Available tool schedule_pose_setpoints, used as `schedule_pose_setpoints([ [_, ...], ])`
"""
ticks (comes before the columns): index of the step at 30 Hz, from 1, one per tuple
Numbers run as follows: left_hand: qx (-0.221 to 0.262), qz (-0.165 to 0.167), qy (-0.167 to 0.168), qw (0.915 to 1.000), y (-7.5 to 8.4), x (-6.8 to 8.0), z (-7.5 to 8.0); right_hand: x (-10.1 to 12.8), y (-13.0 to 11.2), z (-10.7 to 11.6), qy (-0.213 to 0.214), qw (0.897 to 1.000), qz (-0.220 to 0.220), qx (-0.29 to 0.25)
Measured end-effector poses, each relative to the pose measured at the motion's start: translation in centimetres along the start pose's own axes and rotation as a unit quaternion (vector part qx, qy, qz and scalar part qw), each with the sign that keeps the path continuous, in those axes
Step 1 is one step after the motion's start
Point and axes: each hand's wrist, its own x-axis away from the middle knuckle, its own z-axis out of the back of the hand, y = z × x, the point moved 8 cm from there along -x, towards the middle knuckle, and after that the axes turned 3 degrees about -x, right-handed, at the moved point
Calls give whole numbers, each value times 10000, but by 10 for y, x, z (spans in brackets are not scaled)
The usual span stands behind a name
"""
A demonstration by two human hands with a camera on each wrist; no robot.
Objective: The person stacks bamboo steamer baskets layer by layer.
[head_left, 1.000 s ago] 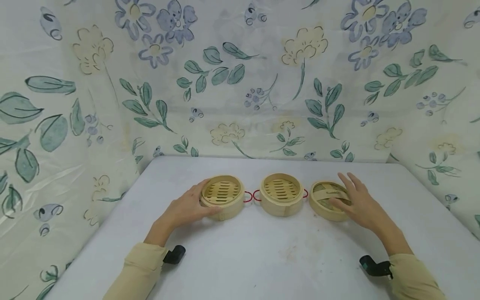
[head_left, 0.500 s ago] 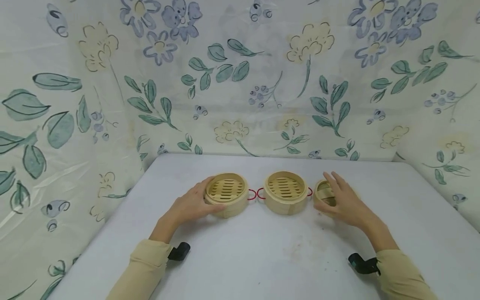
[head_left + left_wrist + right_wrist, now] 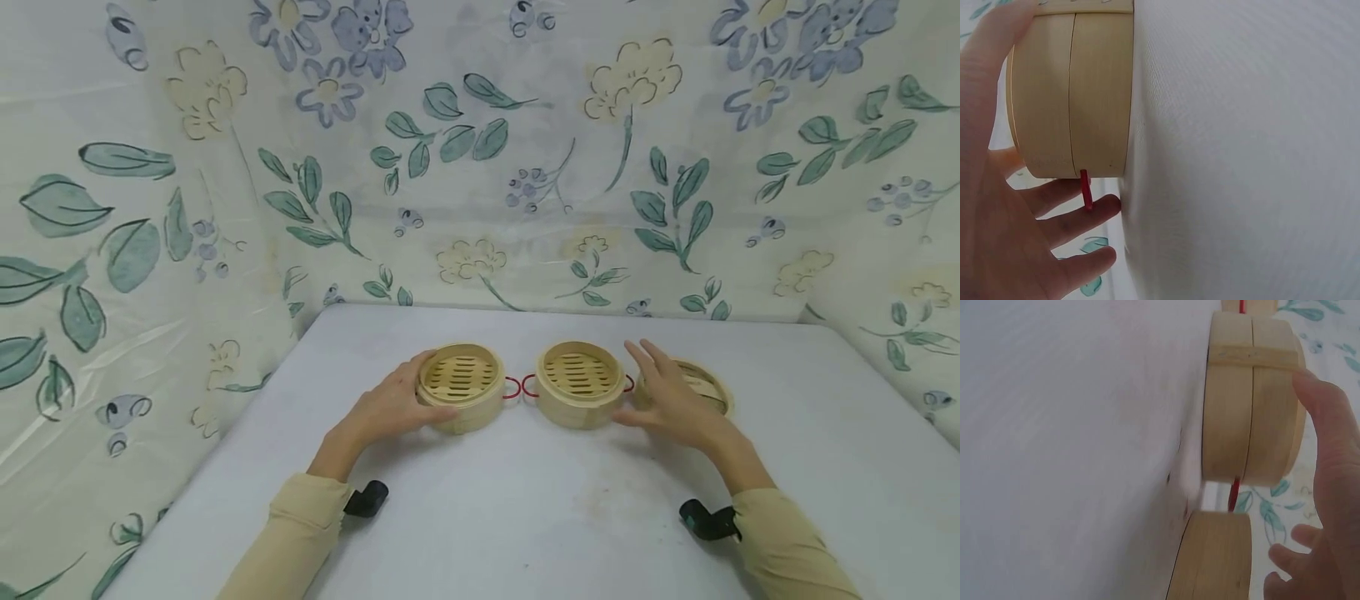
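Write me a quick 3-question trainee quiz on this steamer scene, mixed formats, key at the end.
1. True or false: the left hand grips the left steamer basket.
2. Multiple choice: where is the woven lid? A) on top of the middle steamer basket; B) on the white table, beyond the right hand; C) held in the left hand.
3. Fill in: the small loop handles between the two baskets are coloured ____.

Key
1. True: its thumb and fingers curl round the basket's wall.
2. B.
3. Red.
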Motion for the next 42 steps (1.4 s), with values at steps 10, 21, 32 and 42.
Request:
schedule_pose_setpoints([
  [10,191,-150,-32,9997,18,-9,-5,-7,-4,-4,-124,9998,26,153],
  [21,132,-69,-45,9999,14,-6,-1,-10,-5,-14,-223,9997,4,37],
  [32,107,66,22,9999,-1,3,0,-25,-11,-27,-127,9996,224,-151],
  [42,119,24,38,9999,0,2,0,-27,-7,-27,10,9996,136,-240],
])
